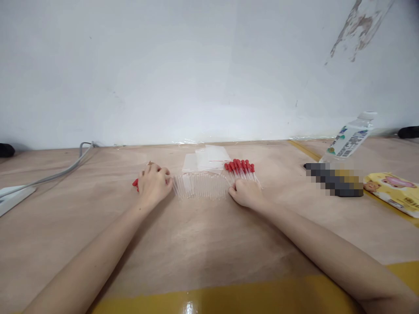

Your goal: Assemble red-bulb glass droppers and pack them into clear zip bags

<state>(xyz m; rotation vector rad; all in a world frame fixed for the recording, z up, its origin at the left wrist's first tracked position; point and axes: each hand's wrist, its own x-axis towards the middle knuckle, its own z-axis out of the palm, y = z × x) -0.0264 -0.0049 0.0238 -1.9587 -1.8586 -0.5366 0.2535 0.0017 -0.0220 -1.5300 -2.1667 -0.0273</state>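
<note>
Side by side on the wooden table lies a long row of thin clear tubes (209,186). My left hand (153,182) is at the row's left end, its fingers curled down beside the nearest tube; red rubber bulbs (135,184) poke out behind it. At the right end my right hand (247,192) is closed, thumb against the last tubes. Just beyond it, several droppers with red bulbs (240,165) fan out, their clear stems running down behind the hand. What either hand's fingertips hold is hidden.
White translucent sheets (209,158) lie behind the row, near the wall. To the right are a tilted plastic bottle (350,137), a blurred-out dark object (337,181) and a yellow packet (394,192). On the left, a grey cable (62,171) runs to a white object (16,196).
</note>
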